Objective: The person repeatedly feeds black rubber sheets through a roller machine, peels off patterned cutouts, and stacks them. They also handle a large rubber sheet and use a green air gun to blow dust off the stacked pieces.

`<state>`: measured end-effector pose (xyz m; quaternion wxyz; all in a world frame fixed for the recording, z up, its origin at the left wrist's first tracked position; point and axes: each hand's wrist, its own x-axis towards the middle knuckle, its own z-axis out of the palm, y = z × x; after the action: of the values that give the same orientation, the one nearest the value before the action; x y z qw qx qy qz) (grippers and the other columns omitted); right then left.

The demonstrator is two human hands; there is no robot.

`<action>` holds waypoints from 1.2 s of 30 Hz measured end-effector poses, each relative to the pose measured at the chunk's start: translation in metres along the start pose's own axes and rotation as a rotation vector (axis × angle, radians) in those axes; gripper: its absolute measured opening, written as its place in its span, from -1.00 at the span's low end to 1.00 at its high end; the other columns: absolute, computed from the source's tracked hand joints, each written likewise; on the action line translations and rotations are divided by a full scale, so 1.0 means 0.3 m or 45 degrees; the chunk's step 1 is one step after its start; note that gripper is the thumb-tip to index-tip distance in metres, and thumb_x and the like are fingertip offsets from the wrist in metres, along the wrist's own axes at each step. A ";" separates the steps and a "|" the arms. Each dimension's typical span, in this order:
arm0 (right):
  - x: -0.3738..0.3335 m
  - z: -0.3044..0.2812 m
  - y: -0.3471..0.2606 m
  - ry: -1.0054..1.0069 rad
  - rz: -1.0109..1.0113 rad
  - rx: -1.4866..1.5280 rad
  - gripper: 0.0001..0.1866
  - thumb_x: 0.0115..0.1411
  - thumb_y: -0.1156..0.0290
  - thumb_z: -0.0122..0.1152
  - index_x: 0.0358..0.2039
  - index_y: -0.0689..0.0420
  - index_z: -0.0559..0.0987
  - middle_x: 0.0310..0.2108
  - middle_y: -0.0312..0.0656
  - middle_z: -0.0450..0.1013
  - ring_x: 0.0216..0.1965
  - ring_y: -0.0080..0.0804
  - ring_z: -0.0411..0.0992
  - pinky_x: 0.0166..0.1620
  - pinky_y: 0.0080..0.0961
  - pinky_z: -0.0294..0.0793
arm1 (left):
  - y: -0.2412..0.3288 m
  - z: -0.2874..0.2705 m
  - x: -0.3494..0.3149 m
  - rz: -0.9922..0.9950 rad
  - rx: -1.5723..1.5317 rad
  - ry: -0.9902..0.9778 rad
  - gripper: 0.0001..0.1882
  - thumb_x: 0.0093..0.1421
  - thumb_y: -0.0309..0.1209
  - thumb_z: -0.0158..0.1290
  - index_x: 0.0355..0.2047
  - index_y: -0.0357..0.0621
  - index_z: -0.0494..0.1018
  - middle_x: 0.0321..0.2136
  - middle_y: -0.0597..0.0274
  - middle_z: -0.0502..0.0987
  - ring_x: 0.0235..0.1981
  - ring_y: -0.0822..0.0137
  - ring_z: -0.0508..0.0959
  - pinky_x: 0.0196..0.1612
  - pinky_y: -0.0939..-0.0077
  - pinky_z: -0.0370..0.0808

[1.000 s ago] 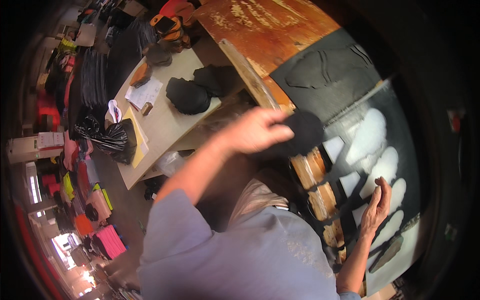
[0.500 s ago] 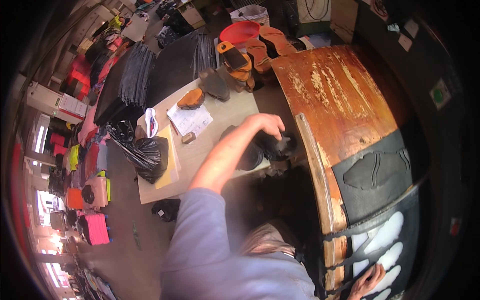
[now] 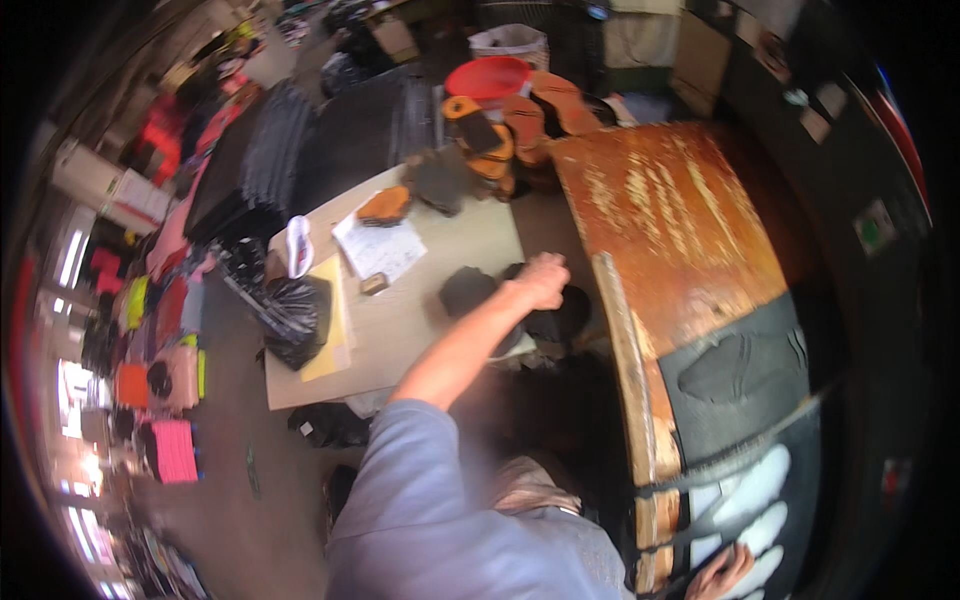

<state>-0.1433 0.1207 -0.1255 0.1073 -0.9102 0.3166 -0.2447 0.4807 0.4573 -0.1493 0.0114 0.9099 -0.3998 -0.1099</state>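
Observation:
My left hand (image 3: pixel 543 283) reaches across the corner of a pale table (image 3: pixel 478 238), its fingers curled among dark rounded flat pieces (image 3: pixel 560 315). Blur and the hand itself hide what the fingers grip. Another dark rounded piece (image 3: pixel 466 290) lies on the table beside my forearm. At the lower right my right hand (image 3: pixel 725 574) rests, fingers apart, at a black sheet with white sole-shaped areas (image 3: pixel 765 480). Just beyond it is a dark grey sheet (image 3: pixel 735 425), with a sole-shaped outline (image 3: pixel 725 370) on it.
A worn brown wooden board (image 3: pixel 660 220) lies at the right. Orange sole-shaped pieces (image 3: pixel 560 100) and a red basin (image 3: pixel 487 78) stand at the far side. Papers (image 3: pixel 380 247) and a black plastic bag (image 3: pixel 297 320) are on the table. Black sheets (image 3: pixel 350 130) are stacked behind.
My left hand has turned and lowered slightly over the dark pieces, its fingers more curled. My right hand has shifted slightly toward the lower edge. The whole view has tilted a little.

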 end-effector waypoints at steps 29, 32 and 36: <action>-0.419 -0.757 0.592 0.069 1.024 -0.207 -0.05 0.02 0.06 0.60 0.37 0.23 0.46 0.42 0.24 0.26 0.44 0.18 0.22 0.46 -0.03 0.24 | 1.935 -0.045 0.043 0.966 -0.297 0.400 -0.17 0.33 0.07 0.20 0.38 -0.32 0.36 0.46 -0.51 0.12 0.53 -0.41 0.02 0.57 -0.15 -0.06; -0.432 -0.797 0.558 0.212 1.085 -0.021 -0.12 0.02 0.14 0.60 0.34 0.21 0.51 0.41 0.22 0.29 0.42 0.15 0.27 0.44 -0.06 0.28 | 1.908 -0.025 -0.070 0.978 -0.310 0.461 -0.19 0.29 0.00 0.28 0.35 -0.32 0.39 0.42 -0.55 0.17 0.50 -0.47 0.08 0.53 -0.24 0.02; -0.420 -0.866 0.479 0.346 1.021 0.031 -0.13 0.00 0.24 0.62 0.34 0.20 0.52 0.40 0.20 0.31 0.39 0.08 0.33 0.41 -0.11 0.32 | 1.886 -0.037 -0.232 0.899 -0.311 0.515 -0.18 0.26 -0.02 0.33 0.35 -0.33 0.39 0.41 -0.55 0.19 0.49 -0.47 0.11 0.50 -0.25 0.10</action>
<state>-0.4376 0.0779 -0.0005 0.1620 -0.6731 0.6540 -0.3050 0.0272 0.1225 -0.0639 0.2340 0.7124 -0.6607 0.0348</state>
